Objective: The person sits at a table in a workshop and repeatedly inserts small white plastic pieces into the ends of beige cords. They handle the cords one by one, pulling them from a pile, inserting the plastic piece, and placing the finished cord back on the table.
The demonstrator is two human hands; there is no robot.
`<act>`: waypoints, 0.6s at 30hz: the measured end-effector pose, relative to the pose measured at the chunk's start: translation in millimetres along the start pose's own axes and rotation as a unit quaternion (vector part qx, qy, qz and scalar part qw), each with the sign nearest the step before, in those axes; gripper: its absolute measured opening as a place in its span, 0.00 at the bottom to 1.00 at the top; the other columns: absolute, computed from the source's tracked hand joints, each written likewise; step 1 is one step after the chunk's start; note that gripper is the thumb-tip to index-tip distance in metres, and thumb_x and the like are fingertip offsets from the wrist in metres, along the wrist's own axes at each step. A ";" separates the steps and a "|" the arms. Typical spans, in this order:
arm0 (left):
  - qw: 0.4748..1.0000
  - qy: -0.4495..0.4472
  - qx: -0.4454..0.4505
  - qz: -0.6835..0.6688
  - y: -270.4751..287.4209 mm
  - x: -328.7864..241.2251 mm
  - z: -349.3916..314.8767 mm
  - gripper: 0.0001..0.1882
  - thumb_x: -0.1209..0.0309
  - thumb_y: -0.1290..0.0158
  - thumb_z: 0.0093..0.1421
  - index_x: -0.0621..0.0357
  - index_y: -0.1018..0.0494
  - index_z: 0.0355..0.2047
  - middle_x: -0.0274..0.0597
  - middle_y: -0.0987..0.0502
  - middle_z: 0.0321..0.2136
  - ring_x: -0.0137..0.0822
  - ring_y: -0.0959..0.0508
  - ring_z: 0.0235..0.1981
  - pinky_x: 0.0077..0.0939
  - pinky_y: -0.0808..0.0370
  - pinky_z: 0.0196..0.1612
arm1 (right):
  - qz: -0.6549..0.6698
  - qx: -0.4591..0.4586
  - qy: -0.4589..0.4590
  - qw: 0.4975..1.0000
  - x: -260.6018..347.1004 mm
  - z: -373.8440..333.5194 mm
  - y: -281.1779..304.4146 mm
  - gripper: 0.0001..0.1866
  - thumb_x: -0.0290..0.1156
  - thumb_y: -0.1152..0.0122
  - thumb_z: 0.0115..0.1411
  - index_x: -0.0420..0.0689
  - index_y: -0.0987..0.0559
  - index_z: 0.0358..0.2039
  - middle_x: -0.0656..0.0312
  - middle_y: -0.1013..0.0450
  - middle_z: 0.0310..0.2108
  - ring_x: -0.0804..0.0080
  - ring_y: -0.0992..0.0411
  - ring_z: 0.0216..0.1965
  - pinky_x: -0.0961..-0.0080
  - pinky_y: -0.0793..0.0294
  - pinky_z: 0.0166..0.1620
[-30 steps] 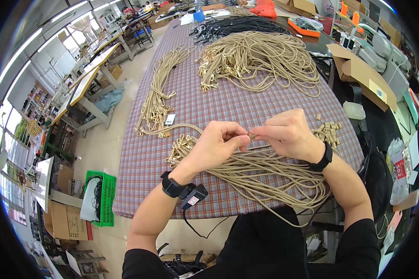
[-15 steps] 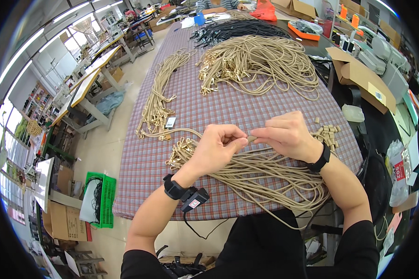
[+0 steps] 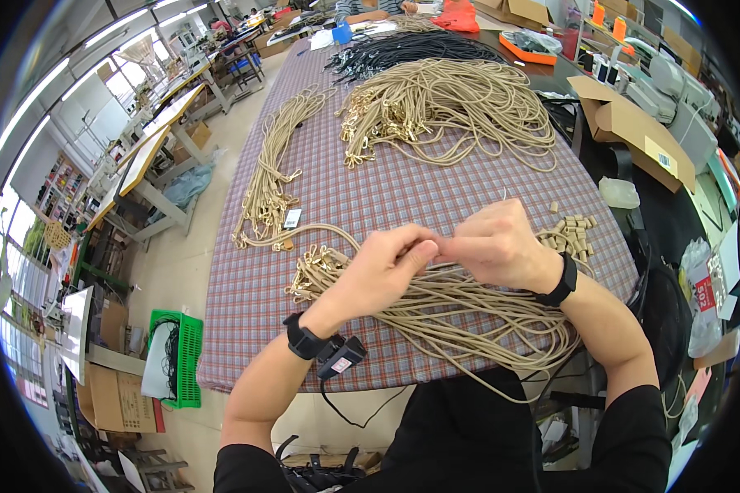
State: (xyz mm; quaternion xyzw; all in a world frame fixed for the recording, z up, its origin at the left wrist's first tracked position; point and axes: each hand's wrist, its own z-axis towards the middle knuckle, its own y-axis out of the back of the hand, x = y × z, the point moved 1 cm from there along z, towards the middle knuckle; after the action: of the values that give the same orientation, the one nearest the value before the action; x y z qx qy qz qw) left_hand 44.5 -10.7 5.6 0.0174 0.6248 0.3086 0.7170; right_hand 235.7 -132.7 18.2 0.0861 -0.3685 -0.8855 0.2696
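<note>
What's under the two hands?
Beige cords, partly covered by the left hand and right hand, with checked cloth below. The stretch behind the hands can't be seen, nor can anything inside their grip.

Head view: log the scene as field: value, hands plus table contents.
hands: left hand and right hand meet at fingertips; grip contents hidden
below hands: tan cords, gold-coloured clasps at left end
beside right hand: small tan cylinders
table left: tan cord bundle
table far: tan cord pile, black cord pile
surface: plaid cloth
</note>
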 end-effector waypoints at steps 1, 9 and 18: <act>0.999 -0.010 -0.005 0.043 -3.3 -4.9 0.4 0.13 0.67 0.46 0.76 0.68 0.23 0.50 0.51 0.16 0.30 0.39 0.15 0.31 0.33 0.22 0.38 | -0.003 0.006 0.008 1.000 -0.2 -0.3 -0.7 0.07 0.26 0.29 0.50 0.49 0.21 0.24 0.68 0.29 0.19 0.67 0.26 0.20 0.68 0.30 0.22; 0.984 -0.067 0.039 0.159 -6.9 -13.3 -5.7 0.09 0.70 0.49 0.76 0.65 0.25 0.45 0.61 0.23 0.25 0.61 0.21 0.26 0.44 0.28 0.29 | 0.013 -0.028 -0.022 0.999 7.0 -0.1 -2.2 0.13 0.30 0.25 0.51 0.49 0.25 0.22 0.67 0.30 0.18 0.65 0.26 0.19 0.67 0.30 0.22; 0.959 -0.133 0.043 0.247 -7.5 -5.1 -7.2 0.08 0.72 0.50 0.75 0.63 0.29 0.38 0.57 0.25 0.20 0.62 0.23 0.22 0.50 0.29 0.25 | 0.111 0.030 -0.046 0.992 -0.2 3.5 15.6 0.17 0.35 0.20 0.54 0.48 0.25 0.22 0.67 0.29 0.19 0.63 0.27 0.20 0.67 0.34 0.22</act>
State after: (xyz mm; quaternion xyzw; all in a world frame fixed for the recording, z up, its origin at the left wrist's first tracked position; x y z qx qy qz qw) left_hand 41.0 -21.7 5.5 0.2430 0.5126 0.4438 0.6936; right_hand 241.1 -139.5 31.5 0.0118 -0.4146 -0.8415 0.3462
